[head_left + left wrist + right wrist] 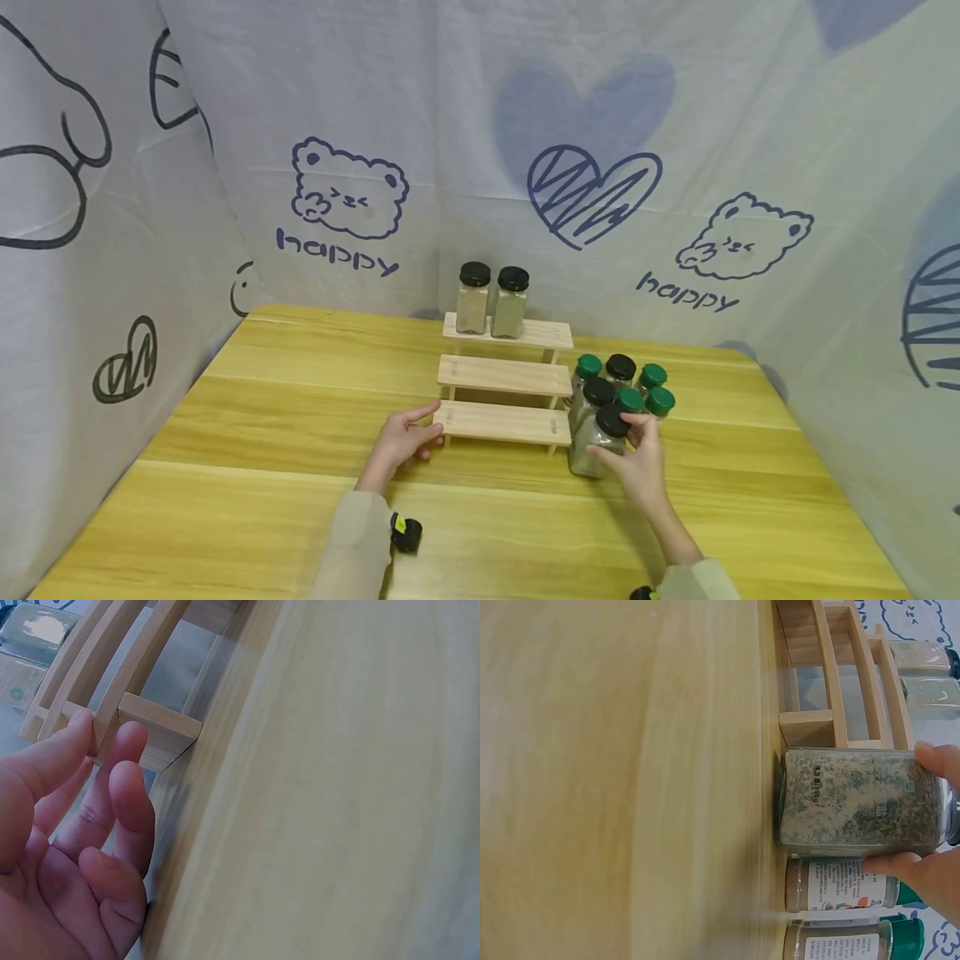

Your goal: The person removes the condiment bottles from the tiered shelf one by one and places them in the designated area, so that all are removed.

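Observation:
A three-step wooden rack [501, 377] stands mid-table, with two black-capped spice jars [491, 301] on its top step. My left hand [408, 437] rests against the left end of the lowest step [154, 729], fingers relaxed. My right hand [637, 454] grips a black-capped jar of grey-green spice [597, 440] near its cap, right of the rack. In the right wrist view the jar [859, 801] still stands on the table, with my thumb and a finger on either side.
Several more jars with green and black caps [626, 385] cluster behind the held jar. The wooden table [247, 467] is ringed by printed cloth walls [337, 167] at the back and both sides.

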